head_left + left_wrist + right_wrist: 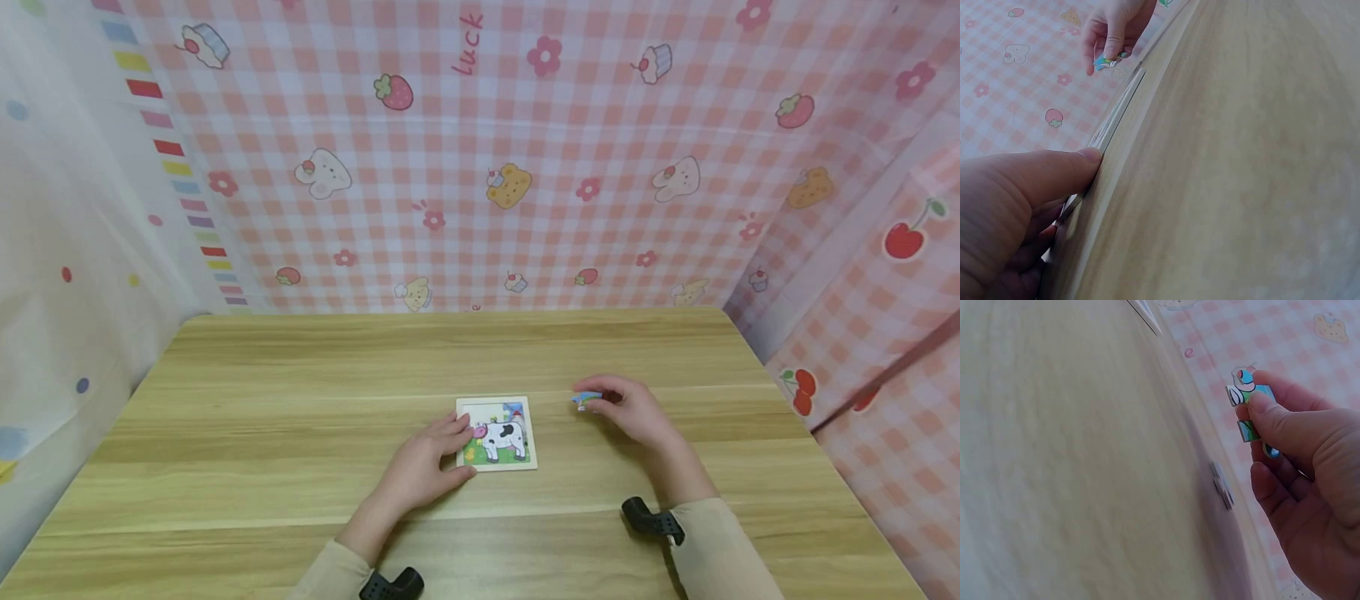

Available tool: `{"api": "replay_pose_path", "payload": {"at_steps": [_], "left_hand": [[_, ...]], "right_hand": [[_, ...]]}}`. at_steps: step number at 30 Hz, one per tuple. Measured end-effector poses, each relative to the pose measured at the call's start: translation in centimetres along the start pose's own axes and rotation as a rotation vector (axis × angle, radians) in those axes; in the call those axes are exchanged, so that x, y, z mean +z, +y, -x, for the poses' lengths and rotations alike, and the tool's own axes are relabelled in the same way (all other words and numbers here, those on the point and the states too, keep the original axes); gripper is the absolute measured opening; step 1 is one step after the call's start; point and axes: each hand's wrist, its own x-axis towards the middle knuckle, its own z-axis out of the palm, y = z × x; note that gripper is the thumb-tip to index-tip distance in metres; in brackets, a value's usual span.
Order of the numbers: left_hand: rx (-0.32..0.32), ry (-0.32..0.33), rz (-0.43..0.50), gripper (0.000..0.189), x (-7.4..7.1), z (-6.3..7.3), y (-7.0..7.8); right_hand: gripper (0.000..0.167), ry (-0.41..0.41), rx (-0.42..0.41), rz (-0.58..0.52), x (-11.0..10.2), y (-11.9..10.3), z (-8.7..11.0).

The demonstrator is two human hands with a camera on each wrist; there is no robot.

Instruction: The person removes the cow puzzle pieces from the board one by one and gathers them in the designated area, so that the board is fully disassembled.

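The jigsaw puzzle tray (495, 468) has a pale rim and lies flat on the wooden table, a black-and-white cow picture (506, 437) inside it. My left hand (423, 467) holds the tray at its left side, fingertips over the left rim and thumb along the near edge. In the left wrist view, the thumb (1060, 175) lies against the tray's thin side. To the right of the tray, my right hand (630, 412) pinches a blue and green puzzle piece (1247, 394) between thumb and fingers, raised over the table.
Another small puzzle piece (1222, 485) lies on the table below the right hand. A pink checked cloth (465, 125) hangs behind the wooden table (300, 375), with more cloth at both sides. Each wrist wears a black camera mount (652, 521).
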Motion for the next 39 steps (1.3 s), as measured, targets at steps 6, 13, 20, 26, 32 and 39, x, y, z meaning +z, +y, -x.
{"api": "replay_pose_path", "payload": {"at_steps": [6,13,20,26,32,39], "left_hand": [[0.002,0.001,0.003,0.055,-0.1,-0.1,0.1],[0.0,0.0,0.005,0.054,-0.2,-0.1,0.2],[-0.005,0.001,-0.003,0.054,-0.1,0.0,0.0],[-0.003,0.001,-0.005,0.053,0.0,0.0,0.0],[-0.005,0.004,0.001,0.053,0.1,0.0,-0.2],[-0.004,0.002,-0.001,0.053,0.2,0.0,-0.2]], "right_hand": [[0.023,0.025,0.022,0.006,-1.1,0.4,0.4],[0.022,0.032,0.078,0.069,-2.6,1.3,0.9],[0.023,0.033,0.054,0.054,-3.7,2.4,1.7],[0.021,0.038,0.076,0.117,-3.9,3.3,2.2],[0.021,0.048,0.074,0.19,-3.9,4.0,1.9],[0.022,0.059,0.039,0.265,-4.1,4.6,1.3]]}}
